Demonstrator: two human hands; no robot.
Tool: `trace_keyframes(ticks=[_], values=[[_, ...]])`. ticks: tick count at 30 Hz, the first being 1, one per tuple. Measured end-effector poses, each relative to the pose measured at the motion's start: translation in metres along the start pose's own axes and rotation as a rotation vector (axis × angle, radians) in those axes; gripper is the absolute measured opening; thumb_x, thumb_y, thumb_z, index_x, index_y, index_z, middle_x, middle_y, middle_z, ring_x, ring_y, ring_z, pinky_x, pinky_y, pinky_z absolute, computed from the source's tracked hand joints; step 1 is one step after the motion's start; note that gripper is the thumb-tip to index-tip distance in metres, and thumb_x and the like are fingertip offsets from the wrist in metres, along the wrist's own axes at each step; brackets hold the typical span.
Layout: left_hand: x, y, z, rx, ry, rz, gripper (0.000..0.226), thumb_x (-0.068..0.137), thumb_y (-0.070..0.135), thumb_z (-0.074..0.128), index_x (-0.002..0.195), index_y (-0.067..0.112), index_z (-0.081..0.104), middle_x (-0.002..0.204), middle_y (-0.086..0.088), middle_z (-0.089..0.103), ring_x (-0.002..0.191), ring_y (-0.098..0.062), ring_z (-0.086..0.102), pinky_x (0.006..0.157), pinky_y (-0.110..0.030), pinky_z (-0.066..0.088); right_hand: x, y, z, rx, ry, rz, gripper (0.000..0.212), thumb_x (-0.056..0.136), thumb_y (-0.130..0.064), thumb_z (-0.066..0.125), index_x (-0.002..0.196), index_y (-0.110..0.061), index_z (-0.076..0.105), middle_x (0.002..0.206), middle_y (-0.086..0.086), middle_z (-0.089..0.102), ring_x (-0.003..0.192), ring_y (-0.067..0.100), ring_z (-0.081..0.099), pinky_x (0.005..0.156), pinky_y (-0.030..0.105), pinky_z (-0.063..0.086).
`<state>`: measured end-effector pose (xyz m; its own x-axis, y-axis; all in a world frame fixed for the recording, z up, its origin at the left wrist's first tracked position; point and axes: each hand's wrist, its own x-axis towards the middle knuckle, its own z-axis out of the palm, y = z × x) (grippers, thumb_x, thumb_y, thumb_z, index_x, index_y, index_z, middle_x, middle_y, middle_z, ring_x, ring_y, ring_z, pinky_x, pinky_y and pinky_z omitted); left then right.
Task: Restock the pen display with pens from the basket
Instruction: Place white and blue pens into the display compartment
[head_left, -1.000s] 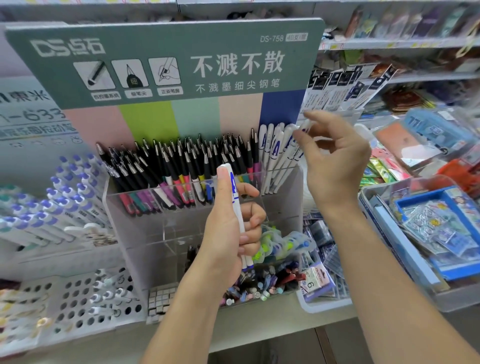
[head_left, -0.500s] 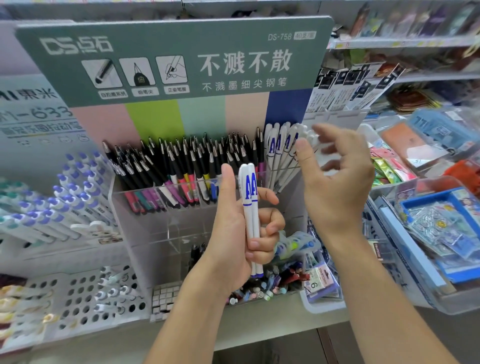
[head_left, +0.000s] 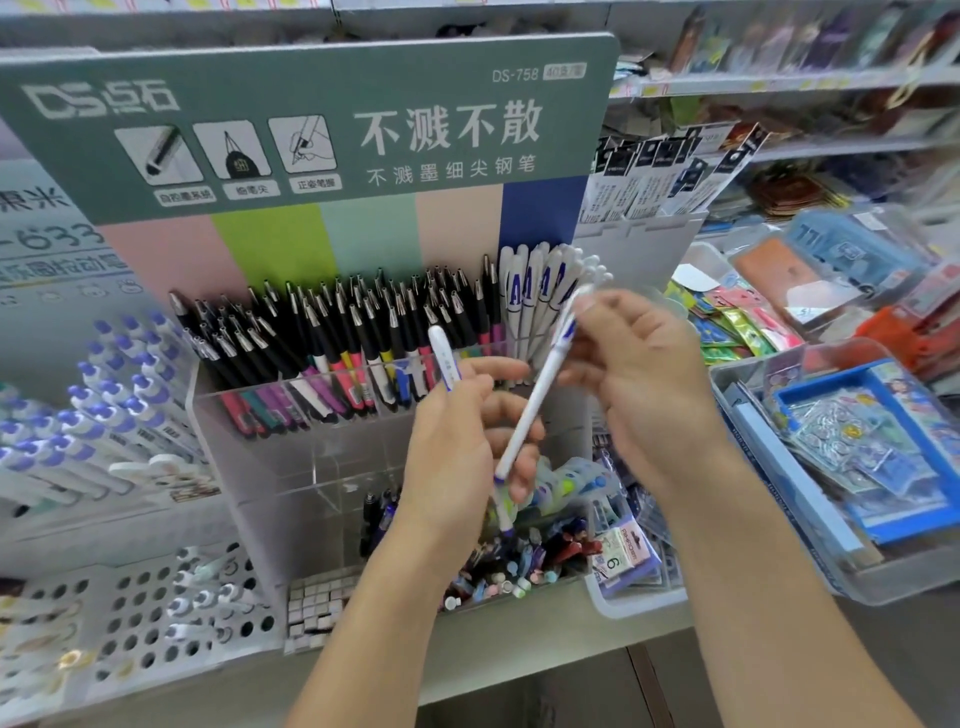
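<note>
The clear acrylic pen display (head_left: 291, 431) stands under a green sign. It holds several black pens (head_left: 332, 332) and, in its right-hand section, several white pens with blue lettering (head_left: 537, 283). In front of the display, my left hand (head_left: 457, 457) grips one white pen (head_left: 442, 353) upright. My right hand (head_left: 649, 379) pinches the top of a second white pen (head_left: 535, 400), which slants down to the left. Its lower end lies against my left fingers. No basket is visible.
White pens with blue caps (head_left: 104, 395) lie in a rack at the left above a perforated white holder (head_left: 156, 613). Mixed loose pens (head_left: 519, 561) fill the display's lower bin. A clear tray with a blue box (head_left: 852, 467) stands at the right, with packaged goods behind.
My right hand came down from the white pens in the display and took the top of one of the two pens in my left hand. That pen now tilts to the right.
</note>
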<state>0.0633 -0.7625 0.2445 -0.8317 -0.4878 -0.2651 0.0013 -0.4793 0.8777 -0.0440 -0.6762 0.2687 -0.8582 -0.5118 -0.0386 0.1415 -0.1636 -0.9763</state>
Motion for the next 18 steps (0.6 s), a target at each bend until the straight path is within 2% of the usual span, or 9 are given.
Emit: trace_keyframes(ticks=[3,5,7,10,11,13,15,18], values=[[0.002,0.0,-0.006,0.078,0.128,0.045,0.023,0.107,0.022,0.036,0.102,0.01,0.056,0.057,-0.004,0.045,0.037,-0.013,0.032,0.035,-0.018,0.026,0.015,-0.018,-0.013,0.048,0.172,-0.275,0.015,0.101,-0.012,0.059,0.086,-0.011,0.064,0.07,0.0,0.064,0.062,0.011,0.064,0.059,0.022,0.055],[0.001,0.002,-0.009,0.064,0.177,0.028,0.019,0.106,0.025,0.042,0.093,0.013,0.051,0.055,0.002,0.033,0.04,-0.011,0.021,0.036,-0.017,0.019,0.026,-0.023,-0.019,-0.088,0.258,-0.455,0.01,0.1,-0.013,0.061,0.091,-0.012,0.064,0.075,0.0,0.066,0.063,0.013,0.068,0.062,0.027,0.058],[-0.001,0.004,-0.01,0.021,0.167,0.02,0.025,0.103,0.031,0.048,0.083,0.017,0.042,0.056,0.005,0.027,0.041,-0.009,0.016,0.035,-0.016,0.016,0.036,-0.019,-0.019,-0.305,0.27,-0.565,0.008,0.1,-0.015,0.062,0.096,-0.009,0.064,0.081,0.001,0.067,0.068,0.015,0.071,0.065,0.033,0.061],[-0.005,0.007,-0.009,-0.17,0.094,-0.018,0.032,0.101,0.043,0.038,0.081,0.019,0.042,0.059,0.001,0.026,0.041,-0.008,0.016,0.037,-0.013,0.012,0.046,-0.002,-0.015,-0.578,0.228,-0.641,0.005,0.099,-0.02,0.064,0.099,-0.015,0.066,0.084,-0.003,0.069,0.073,0.013,0.072,0.069,0.039,0.061],[-0.006,0.007,-0.01,-0.218,0.065,-0.02,0.031,0.1,0.042,0.034,0.081,0.018,0.042,0.06,0.0,0.027,0.041,-0.008,0.016,0.038,-0.013,0.011,0.048,0.003,-0.014,-0.632,0.217,-0.666,0.006,0.098,-0.02,0.064,0.1,-0.015,0.067,0.085,-0.004,0.069,0.075,0.011,0.07,0.071,0.038,0.06],[-0.008,0.006,-0.01,-0.261,0.022,0.008,0.023,0.095,0.033,0.032,0.08,0.018,0.041,0.061,-0.002,0.028,0.041,-0.008,0.018,0.037,-0.013,0.013,0.048,0.012,-0.011,-0.697,0.207,-0.7,0.013,0.096,-0.018,0.066,0.108,-0.014,0.07,0.087,-0.007,0.068,0.077,0.003,0.065,0.073,0.026,0.057],[-0.009,0.006,-0.01,-0.259,0.004,0.021,0.026,0.099,0.023,0.027,0.077,0.018,0.04,0.06,-0.001,0.03,0.039,-0.008,0.019,0.036,-0.013,0.014,0.049,0.016,-0.011,-0.766,0.203,-0.731,0.022,0.095,-0.015,0.068,0.117,-0.015,0.07,0.089,-0.007,0.067,0.077,0.007,0.062,0.073,0.02,0.051],[-0.01,0.006,-0.011,-0.213,0.0,0.052,0.03,0.105,0.019,0.027,0.079,0.015,0.041,0.059,-0.001,0.034,0.039,-0.008,0.023,0.035,-0.015,0.015,0.051,0.023,-0.013,-0.871,0.213,-0.765,0.023,0.089,-0.013,0.073,0.111,-0.013,0.075,0.099,-0.003,0.066,0.091,0.017,0.06,0.08,0.027,0.049]])
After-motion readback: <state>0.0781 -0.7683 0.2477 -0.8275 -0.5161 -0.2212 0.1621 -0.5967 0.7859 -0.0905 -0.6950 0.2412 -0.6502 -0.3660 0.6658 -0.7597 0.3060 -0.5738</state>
